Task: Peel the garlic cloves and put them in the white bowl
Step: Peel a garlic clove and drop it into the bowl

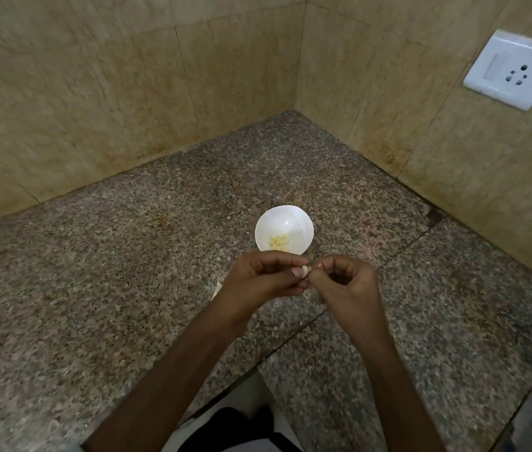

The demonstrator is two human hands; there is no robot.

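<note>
Forearms [192, 370] lay 6-to-12 over the counter [111, 272], converging.

Clove [304, 272] sat between the two hands, off the counter. Left hand [258, 278] pinched it, thumb against forefinger. Only a pale tip showed, so long axis: couldn't tell.

Right hand [346, 282] was at 3 o'clock of the clove, fingers curled, thumb and forefinger nipping its end. Read as skin-picking, but no loose skin was clearly visible.

Key relation: bowl [277, 223] lay at 12 o'clock from the clove, just beyond the knuckles, near but apart. Left hand carried the clove, so I'd expect left to make the drop, a short reach forward.

Bowl held a small heap of peeled cloves [278, 243] on its 6 o'clock side.

Pale scrap [217, 290] showed beside the left wrist at 8 o'clock, unidentifiable. Socket [515, 70] on the wall at 2 o'clock.
</note>
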